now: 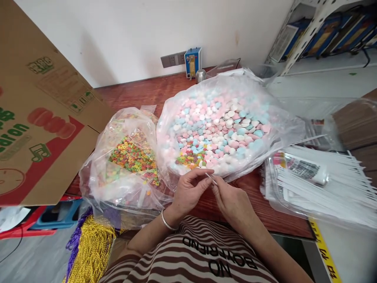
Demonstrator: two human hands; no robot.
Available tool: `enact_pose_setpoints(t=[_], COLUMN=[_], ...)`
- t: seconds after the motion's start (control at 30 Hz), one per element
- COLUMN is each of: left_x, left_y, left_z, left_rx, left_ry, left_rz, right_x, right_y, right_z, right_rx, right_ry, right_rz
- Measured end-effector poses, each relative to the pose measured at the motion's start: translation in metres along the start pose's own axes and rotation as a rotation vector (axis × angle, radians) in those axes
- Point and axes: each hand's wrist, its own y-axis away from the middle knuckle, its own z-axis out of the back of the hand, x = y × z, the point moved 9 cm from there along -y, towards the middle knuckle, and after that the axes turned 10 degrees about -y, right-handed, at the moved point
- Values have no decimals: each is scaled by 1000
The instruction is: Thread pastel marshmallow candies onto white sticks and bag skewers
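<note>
My left hand [188, 191] and my right hand [232, 200] meet at the near edge of a large clear bag [282, 131]. Between their fingertips is a thin white stick [211, 179], pinched from both sides. The bag lies open, full of pink, white and blue round pieces [232, 137], with a small heap of colourful rings [191, 158] on top near my fingers. On the left, another clear bag [103, 184] holds many small red, yellow, green and orange rings [134, 155].
A cardboard box [38, 98] stands at the left. White sticks [330, 188] and a tube [306, 169] lie in clear packaging at the right. A blue device [193, 63] and a metal cup [200, 76] stand by the wall. Gold strands [94, 247] hang at the lower left.
</note>
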Motion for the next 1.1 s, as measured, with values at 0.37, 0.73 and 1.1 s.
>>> enact_pose_setpoints(t=[0.37, 0.73, 1.1], left_x=[9, 9, -40], left_y=[0, -3, 58], left_z=[6, 41, -15], left_rx=[28, -229, 147], left_ry=[58, 205, -647], left_rz=[40, -83, -976], right_x=[5, 23, -36], right_y=[2, 35, 4], right_z=[-2, 48, 16], right_rx=[-44, -605, -518], right_ry=[-16, -123, -1489], right_rz=[28, 246, -135])
